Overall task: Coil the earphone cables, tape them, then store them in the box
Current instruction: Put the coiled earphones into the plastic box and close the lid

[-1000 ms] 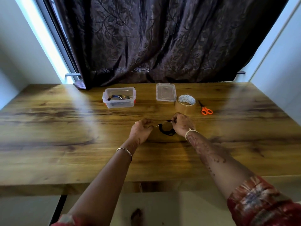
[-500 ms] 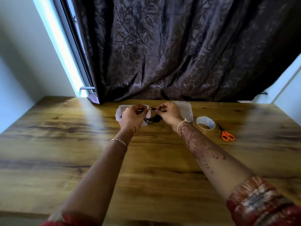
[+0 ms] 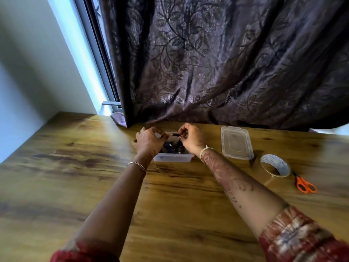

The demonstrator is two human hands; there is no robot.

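Both hands are held over the small clear plastic box [image 3: 172, 157] at the far side of the wooden table [image 3: 75, 176]. The left hand [image 3: 148, 141] has its fingers curled in, thumb and fingertips pinched together toward the right hand; what exactly they pinch is too small and blurred to tell. The right hand [image 3: 191, 138] is likewise closed to a pinch, gripping the black earphone cable [image 3: 174, 134], which runs as a short dark strand between the two hands and hangs down into the box. More dark cable lies inside the box beneath the hands.

To the right of the box lies its clear rectangular lid [image 3: 236, 142], flat on the table. Further right sits a roll of brownish transparent packing tape [image 3: 274, 165], and just beside it a pair of orange-handled scissors [image 3: 304, 184]. A dark patterned curtain [image 3: 217, 63] hangs behind the table.
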